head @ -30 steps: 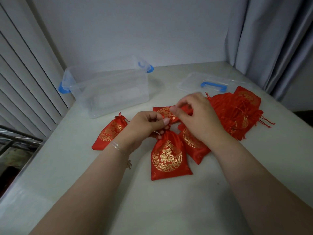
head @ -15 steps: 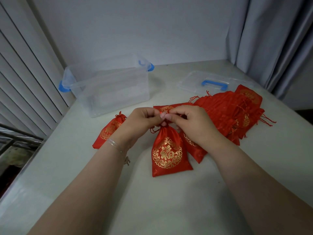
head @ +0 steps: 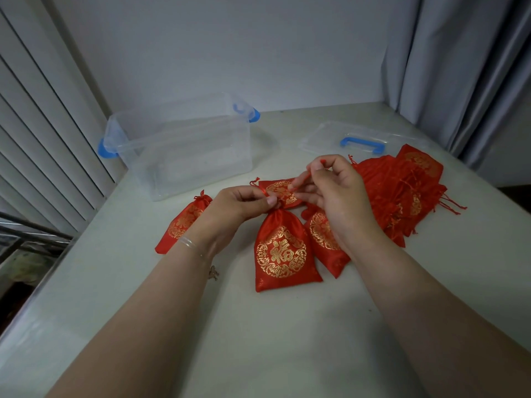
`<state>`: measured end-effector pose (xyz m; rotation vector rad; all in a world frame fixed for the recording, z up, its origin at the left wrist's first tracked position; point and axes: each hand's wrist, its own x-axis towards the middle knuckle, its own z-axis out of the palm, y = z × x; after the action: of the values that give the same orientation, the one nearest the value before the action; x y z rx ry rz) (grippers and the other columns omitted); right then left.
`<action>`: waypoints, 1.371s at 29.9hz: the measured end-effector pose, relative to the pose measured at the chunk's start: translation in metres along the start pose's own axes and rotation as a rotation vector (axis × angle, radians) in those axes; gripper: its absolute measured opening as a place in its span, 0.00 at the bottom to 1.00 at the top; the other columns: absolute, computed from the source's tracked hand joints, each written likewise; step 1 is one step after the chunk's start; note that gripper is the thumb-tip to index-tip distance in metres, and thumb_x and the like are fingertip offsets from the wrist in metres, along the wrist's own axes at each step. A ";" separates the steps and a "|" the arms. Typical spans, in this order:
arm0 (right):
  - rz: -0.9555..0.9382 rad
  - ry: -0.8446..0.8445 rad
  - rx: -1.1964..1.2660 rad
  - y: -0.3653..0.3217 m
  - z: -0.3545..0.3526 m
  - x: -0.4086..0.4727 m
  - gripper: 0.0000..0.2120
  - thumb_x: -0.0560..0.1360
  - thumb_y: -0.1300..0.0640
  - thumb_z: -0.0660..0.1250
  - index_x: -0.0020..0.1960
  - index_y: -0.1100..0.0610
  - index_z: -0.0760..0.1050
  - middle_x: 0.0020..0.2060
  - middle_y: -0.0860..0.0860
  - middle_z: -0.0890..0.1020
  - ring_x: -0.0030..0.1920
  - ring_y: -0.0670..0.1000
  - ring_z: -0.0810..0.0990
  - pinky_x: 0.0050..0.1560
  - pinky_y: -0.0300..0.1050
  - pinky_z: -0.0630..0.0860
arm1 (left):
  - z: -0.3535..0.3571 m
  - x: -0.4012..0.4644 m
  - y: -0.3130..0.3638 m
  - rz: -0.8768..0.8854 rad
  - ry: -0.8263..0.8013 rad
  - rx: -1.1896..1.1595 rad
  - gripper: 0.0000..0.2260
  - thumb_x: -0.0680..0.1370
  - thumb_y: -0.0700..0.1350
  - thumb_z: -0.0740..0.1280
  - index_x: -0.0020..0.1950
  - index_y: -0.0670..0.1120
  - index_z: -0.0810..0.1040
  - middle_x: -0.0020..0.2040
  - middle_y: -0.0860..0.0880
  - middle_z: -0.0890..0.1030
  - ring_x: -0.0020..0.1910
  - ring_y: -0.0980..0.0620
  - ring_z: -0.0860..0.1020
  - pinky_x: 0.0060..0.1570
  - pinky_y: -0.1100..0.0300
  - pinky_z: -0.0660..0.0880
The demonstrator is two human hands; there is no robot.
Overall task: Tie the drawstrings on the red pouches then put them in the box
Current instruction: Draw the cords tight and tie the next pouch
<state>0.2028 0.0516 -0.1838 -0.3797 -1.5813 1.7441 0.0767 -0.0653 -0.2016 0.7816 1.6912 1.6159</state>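
Note:
A red pouch with a gold emblem (head: 283,251) lies flat in front of me, its neck gathered. My left hand (head: 244,203) pinches that neck. My right hand (head: 334,188) is lifted just beyond it and pinches the thin red drawstring (head: 303,180), which runs taut back to the neck. Three more red pouches lie close by: one at the left (head: 184,222), one behind the hands (head: 280,191), one partly under my right wrist (head: 324,239). The clear box (head: 184,147) with blue latches stands open at the back left.
A pile of several red pouches (head: 402,188) lies at the right. The clear lid with a blue handle (head: 362,142) lies flat behind the pile. The table's left edge drops off beside window blinds; a curtain hangs at the far right.
My right hand has risen and moved away from my left, drawing the drawstring out from the pouch's neck. The left hand stays at the neck.

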 end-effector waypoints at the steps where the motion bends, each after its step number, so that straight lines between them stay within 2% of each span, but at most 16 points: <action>1: -0.004 0.004 -0.012 -0.001 0.000 0.000 0.06 0.80 0.61 0.58 0.45 0.58 0.70 0.33 0.52 0.81 0.38 0.51 0.83 0.40 0.41 0.80 | 0.000 0.000 0.000 0.002 0.006 -0.015 0.07 0.67 0.41 0.72 0.41 0.38 0.81 0.42 0.49 0.85 0.45 0.53 0.82 0.50 0.63 0.78; 3: 0.025 0.005 -0.027 -0.002 -0.001 0.001 0.06 0.80 0.62 0.58 0.45 0.59 0.71 0.31 0.52 0.78 0.35 0.49 0.82 0.39 0.40 0.80 | 0.000 0.001 0.000 0.017 0.029 -0.051 0.02 0.67 0.37 0.72 0.37 0.40 0.81 0.42 0.49 0.85 0.45 0.52 0.82 0.47 0.64 0.78; 5: 0.074 -0.035 -0.063 -0.002 -0.001 0.002 0.06 0.79 0.63 0.58 0.44 0.60 0.71 0.29 0.52 0.77 0.33 0.49 0.81 0.37 0.40 0.79 | -0.001 0.002 0.001 0.047 0.051 -0.065 0.03 0.66 0.35 0.73 0.36 0.42 0.82 0.42 0.48 0.85 0.45 0.51 0.81 0.47 0.64 0.78; 8: 0.063 -0.162 -0.298 0.000 -0.002 0.002 0.06 0.78 0.61 0.62 0.44 0.61 0.75 0.27 0.49 0.78 0.32 0.49 0.81 0.37 0.41 0.77 | 0.001 -0.001 0.002 0.106 0.053 0.075 0.05 0.69 0.32 0.73 0.42 0.40 0.82 0.40 0.45 0.83 0.44 0.50 0.81 0.45 0.65 0.78; 11: -0.053 -0.197 -0.554 0.002 -0.004 0.003 0.06 0.77 0.59 0.64 0.46 0.56 0.80 0.35 0.45 0.80 0.36 0.46 0.80 0.39 0.39 0.76 | 0.009 -0.006 0.005 0.207 0.043 0.272 0.06 0.71 0.32 0.72 0.45 0.38 0.80 0.42 0.37 0.81 0.41 0.48 0.79 0.46 0.60 0.80; 13: -0.050 -0.245 -0.649 0.004 -0.007 0.005 0.06 0.76 0.61 0.65 0.50 0.56 0.80 0.42 0.47 0.82 0.42 0.45 0.80 0.46 0.36 0.74 | 0.013 -0.006 0.005 0.329 0.053 0.406 0.06 0.71 0.33 0.72 0.43 0.41 0.79 0.41 0.42 0.82 0.38 0.50 0.78 0.45 0.59 0.78; 15: 0.028 -0.276 -0.638 0.006 -0.008 0.006 0.07 0.75 0.64 0.67 0.52 0.58 0.80 0.44 0.55 0.83 0.43 0.47 0.79 0.47 0.38 0.75 | 0.015 -0.006 0.003 0.429 0.099 0.531 0.06 0.71 0.34 0.72 0.42 0.43 0.78 0.39 0.53 0.80 0.37 0.53 0.78 0.44 0.61 0.77; 16: 0.064 -0.272 -0.608 0.006 -0.009 0.006 0.07 0.74 0.65 0.67 0.51 0.58 0.80 0.41 0.57 0.83 0.40 0.47 0.79 0.43 0.39 0.76 | 0.017 -0.007 0.002 0.468 0.131 0.577 0.07 0.71 0.34 0.71 0.42 0.45 0.78 0.39 0.55 0.80 0.37 0.55 0.78 0.43 0.62 0.76; 19: 0.129 -0.257 -0.463 0.005 -0.012 0.007 0.06 0.74 0.66 0.67 0.45 0.56 0.79 0.31 0.51 0.80 0.28 0.39 0.77 0.30 0.33 0.72 | 0.021 -0.008 -0.002 0.603 0.204 0.635 0.10 0.72 0.35 0.70 0.46 0.51 0.79 0.42 0.55 0.81 0.38 0.56 0.79 0.43 0.61 0.77; 23: 0.164 -0.312 -0.406 0.007 -0.015 0.008 0.09 0.75 0.67 0.65 0.50 0.58 0.80 0.31 0.51 0.77 0.27 0.39 0.74 0.29 0.31 0.70 | 0.018 -0.003 -0.007 0.781 0.236 0.790 0.07 0.73 0.41 0.70 0.50 0.48 0.83 0.43 0.52 0.80 0.39 0.54 0.79 0.39 0.54 0.78; 26: 0.171 -0.350 -0.404 0.007 -0.017 0.009 0.11 0.74 0.67 0.66 0.46 0.52 0.81 0.33 0.52 0.78 0.28 0.40 0.73 0.32 0.32 0.70 | 0.017 -0.004 -0.007 0.822 0.249 0.871 0.06 0.74 0.45 0.68 0.47 0.47 0.83 0.43 0.51 0.80 0.37 0.53 0.78 0.36 0.54 0.78; 29: 0.162 -0.328 -0.405 0.007 -0.019 0.011 0.09 0.73 0.66 0.67 0.44 0.54 0.81 0.35 0.53 0.81 0.30 0.40 0.76 0.35 0.31 0.72 | 0.017 -0.004 -0.007 0.833 0.259 0.880 0.08 0.74 0.48 0.66 0.46 0.47 0.83 0.43 0.51 0.80 0.38 0.51 0.79 0.36 0.53 0.78; 33: 0.127 -0.265 -0.463 0.010 -0.017 0.012 0.08 0.74 0.66 0.65 0.41 0.55 0.78 0.31 0.50 0.79 0.26 0.39 0.75 0.29 0.31 0.70 | 0.018 -0.005 -0.006 0.853 0.240 0.855 0.06 0.75 0.46 0.69 0.46 0.45 0.85 0.43 0.51 0.83 0.42 0.53 0.81 0.39 0.53 0.78; 37: 0.136 -0.219 -0.617 0.010 -0.020 0.014 0.04 0.76 0.62 0.62 0.43 0.56 0.73 0.30 0.52 0.77 0.20 0.39 0.74 0.22 0.33 0.68 | 0.018 -0.006 -0.003 0.887 0.269 0.812 0.09 0.75 0.47 0.68 0.44 0.44 0.84 0.41 0.51 0.83 0.40 0.54 0.80 0.40 0.54 0.78; 41: 0.120 -0.218 -0.739 0.013 -0.021 0.014 0.03 0.76 0.60 0.63 0.44 0.54 0.72 0.30 0.50 0.78 0.21 0.44 0.75 0.22 0.36 0.72 | 0.019 -0.006 -0.003 0.976 0.252 0.842 0.07 0.75 0.44 0.68 0.42 0.42 0.83 0.42 0.50 0.84 0.42 0.52 0.81 0.42 0.52 0.77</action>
<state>0.2029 0.0767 -0.1965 -0.6591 -2.3844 1.2524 0.0960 -0.0588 -0.2048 2.1447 2.3991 1.5381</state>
